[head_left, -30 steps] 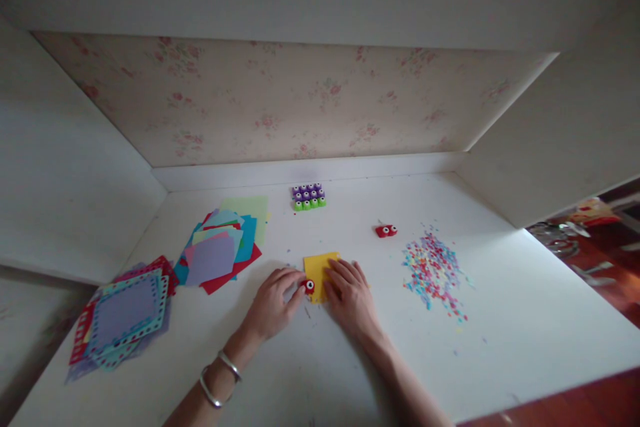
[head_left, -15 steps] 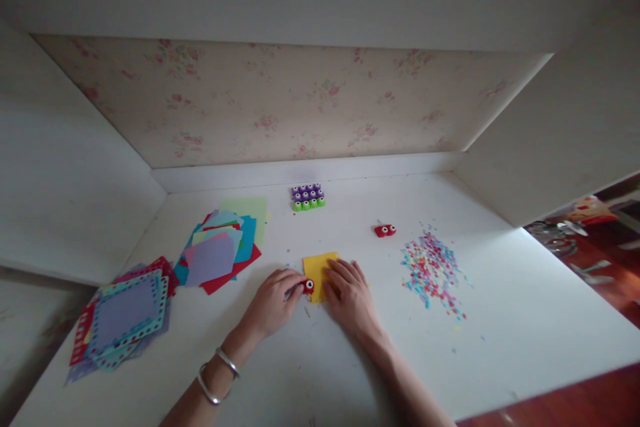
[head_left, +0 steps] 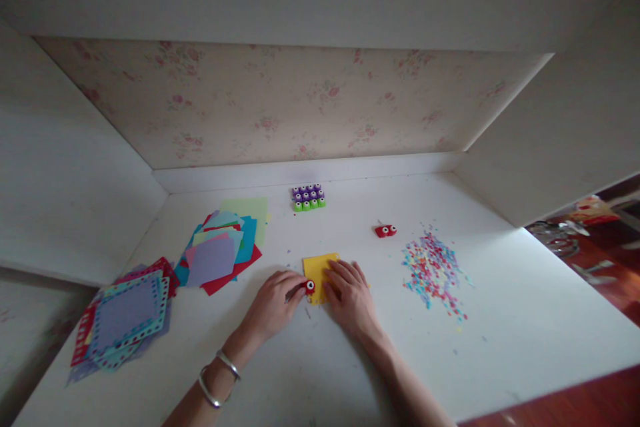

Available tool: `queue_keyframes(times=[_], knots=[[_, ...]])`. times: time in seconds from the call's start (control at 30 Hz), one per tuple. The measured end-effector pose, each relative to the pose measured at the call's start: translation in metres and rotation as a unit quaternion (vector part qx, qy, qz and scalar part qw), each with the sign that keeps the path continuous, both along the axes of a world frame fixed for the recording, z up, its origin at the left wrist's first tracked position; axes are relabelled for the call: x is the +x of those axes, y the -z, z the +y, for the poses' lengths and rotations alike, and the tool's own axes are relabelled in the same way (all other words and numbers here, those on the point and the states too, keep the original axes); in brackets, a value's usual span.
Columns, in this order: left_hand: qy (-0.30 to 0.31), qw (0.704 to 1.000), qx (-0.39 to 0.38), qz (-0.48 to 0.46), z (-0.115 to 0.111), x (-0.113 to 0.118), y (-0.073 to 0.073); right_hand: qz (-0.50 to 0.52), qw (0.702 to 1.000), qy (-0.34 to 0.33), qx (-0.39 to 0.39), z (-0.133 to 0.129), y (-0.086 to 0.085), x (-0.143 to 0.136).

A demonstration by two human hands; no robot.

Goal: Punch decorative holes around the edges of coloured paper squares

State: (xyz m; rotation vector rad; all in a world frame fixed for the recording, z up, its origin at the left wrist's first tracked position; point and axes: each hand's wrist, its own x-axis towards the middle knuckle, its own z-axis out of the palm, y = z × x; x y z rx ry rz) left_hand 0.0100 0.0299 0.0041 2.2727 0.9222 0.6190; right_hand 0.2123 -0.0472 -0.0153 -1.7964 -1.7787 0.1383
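Observation:
A small red craft paper punch point(head_left: 309, 287) with a white, black-dotted button sits at the lower left edge of a yellow sheet of paper point(head_left: 319, 265). My left hand point(head_left: 275, 298) is closed around the punch from the left, thumb and fingers pinching its body. Lying flat on the right half of the sheet, my right hand point(head_left: 351, 293) has its fingers stretched out and holds the paper against the table. Part of the yellow sheet is hidden under that hand. Several tiny holes seem to line the sheet's lower edge.
Red punches point(head_left: 385, 231) stand beyond my right hand, purple and green punches point(head_left: 309, 197) at the back. Punched paper confetti point(head_left: 434, 268) is scattered at right. Plain coloured sheets point(head_left: 213, 260) and border-punched sheets point(head_left: 127, 313) lie in piles at left. Cabinet walls bound the white table point(head_left: 345, 180).
Almost nothing differs. Both hands, the red punch and the yellow sheet keep their places, and the view has shifted very slightly.

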Motion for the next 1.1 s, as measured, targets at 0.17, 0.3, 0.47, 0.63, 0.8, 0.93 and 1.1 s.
queue_keyframes(times=[0.17,0.3,0.47,0.63,0.8,0.93,1.1], knots=[[-0.007,1.000,-0.015,-0.001,0.000,-0.001,-0.002,0.000,1.000,0.000,0.000,0.000,-0.001,0.000],[-0.028,0.999,-0.029,-0.001,0.002,0.001,-0.011,0.000,1.000,0.001,-0.001,0.000,-0.002,0.000],[-0.028,0.998,-0.055,0.015,0.007,0.013,-0.019,0.002,1.000,0.003,-0.005,0.000,-0.003,-0.001],[-0.008,0.996,-0.076,0.039,0.009,0.023,-0.021,-0.001,1.000,0.002,0.011,0.000,-0.003,-0.001],[-0.026,0.990,-0.118,0.071,0.015,0.027,-0.019,0.004,1.000,0.003,0.009,0.000,-0.004,0.000],[-0.026,0.981,-0.164,0.104,0.025,0.033,-0.013,0.008,1.000,0.004,-0.003,0.001,-0.004,0.000],[-0.024,0.969,-0.208,0.134,0.034,0.039,-0.003,0.010,1.000,0.005,-0.016,0.001,-0.006,0.000]])
